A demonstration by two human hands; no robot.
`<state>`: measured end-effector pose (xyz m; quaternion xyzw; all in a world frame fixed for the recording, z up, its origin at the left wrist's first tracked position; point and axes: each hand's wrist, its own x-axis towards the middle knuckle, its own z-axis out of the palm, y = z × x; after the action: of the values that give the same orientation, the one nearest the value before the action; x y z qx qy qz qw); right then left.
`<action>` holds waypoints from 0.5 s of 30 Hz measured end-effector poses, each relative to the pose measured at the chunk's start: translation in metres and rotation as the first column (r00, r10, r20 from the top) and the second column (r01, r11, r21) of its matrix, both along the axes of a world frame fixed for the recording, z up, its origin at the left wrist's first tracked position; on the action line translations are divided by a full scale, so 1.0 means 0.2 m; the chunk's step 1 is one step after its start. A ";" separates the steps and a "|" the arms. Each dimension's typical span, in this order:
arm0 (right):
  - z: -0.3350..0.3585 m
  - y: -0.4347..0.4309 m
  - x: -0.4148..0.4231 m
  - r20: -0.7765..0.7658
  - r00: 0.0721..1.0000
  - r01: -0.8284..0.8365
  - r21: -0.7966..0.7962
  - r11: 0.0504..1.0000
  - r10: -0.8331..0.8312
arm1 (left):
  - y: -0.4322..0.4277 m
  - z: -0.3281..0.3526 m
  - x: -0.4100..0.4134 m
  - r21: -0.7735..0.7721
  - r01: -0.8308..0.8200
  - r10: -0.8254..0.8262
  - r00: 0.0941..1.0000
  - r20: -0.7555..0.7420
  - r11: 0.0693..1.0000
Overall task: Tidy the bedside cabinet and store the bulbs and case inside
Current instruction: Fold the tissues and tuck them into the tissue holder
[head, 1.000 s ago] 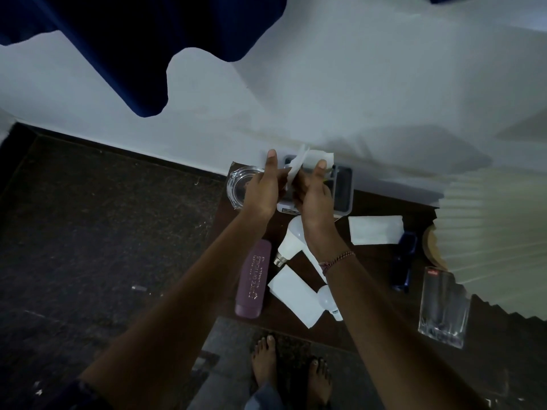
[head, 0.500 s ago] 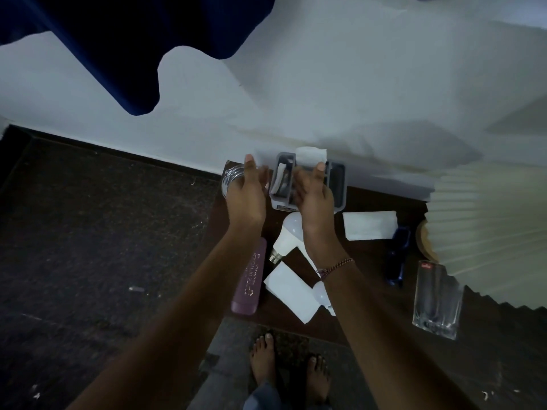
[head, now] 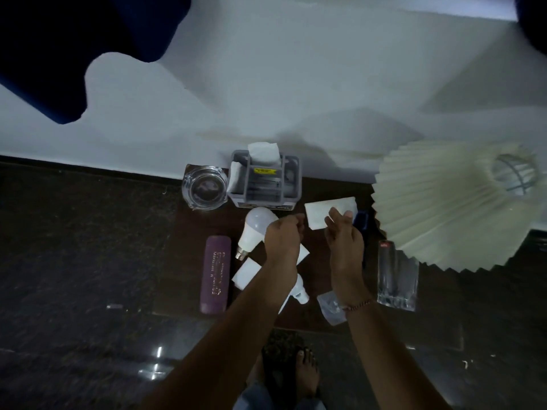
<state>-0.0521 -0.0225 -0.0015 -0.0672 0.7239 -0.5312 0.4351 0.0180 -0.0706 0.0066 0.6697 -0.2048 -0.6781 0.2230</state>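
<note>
A white bulb (head: 256, 229) lies on the dark bedside cabinet top (head: 316, 263), its base pointing toward me. A second bulb (head: 300, 295) is half hidden under my left forearm. The purple case (head: 215, 273) lies lengthwise at the cabinet's left edge. My left hand (head: 282, 241) hovers beside the first bulb, fingers loosely curled and holding nothing. My right hand (head: 343, 236) is over the near corner of a flat white napkin (head: 328, 210), fingertips at its edge. A grey caddy (head: 263, 184) with napkins tucked in it stands at the back.
A glass ashtray (head: 204, 187) sits left of the caddy. A pleated lampshade (head: 458, 202) overhangs the right side, with a tall glass tumbler (head: 396, 279) below it and a blue object (head: 361, 220) beside the napkin. Another white napkin (head: 247, 273) and a small plastic bag (head: 331, 309) lie near the front edge.
Both hands have left the caddy, with a napkin now tucked in it, and moved back and right toward the flat napkin. The camera view shifted, showing more of the lampshade.
</note>
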 end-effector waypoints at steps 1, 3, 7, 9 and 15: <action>-0.03 0.00 -0.02 -0.018 1.000 -0.022 0.042 0.999 0.023 | -0.01 -0.02 -0.03 0.066 -0.009 0.011 1.000 -0.027 0.998; -0.09 -0.01 -0.06 -0.095 0.987 -0.122 0.117 0.986 0.133 | -0.03 -0.05 -0.07 0.169 -0.039 0.048 0.998 -0.050 0.985; -0.17 -0.05 -0.11 -0.395 0.715 -0.440 0.387 0.810 0.577 | -0.08 -0.14 -0.13 0.209 -0.023 0.028 0.999 -0.024 0.978; -0.19 -0.06 -0.13 -0.442 0.553 -0.516 0.484 0.707 0.706 | -0.10 -0.17 -0.14 0.215 -0.020 0.022 1.000 -0.009 0.976; -0.27 -0.08 -0.15 -0.506 0.361 -0.519 0.589 0.620 0.783 | -0.10 -0.21 -0.16 0.187 0.011 -0.010 1.000 -0.010 0.982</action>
<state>-0.0821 -0.0376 -0.0545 -0.4841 0.8187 -0.1065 0.2898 -0.0130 -0.0911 -0.0364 0.6835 -0.1427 -0.6985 0.1564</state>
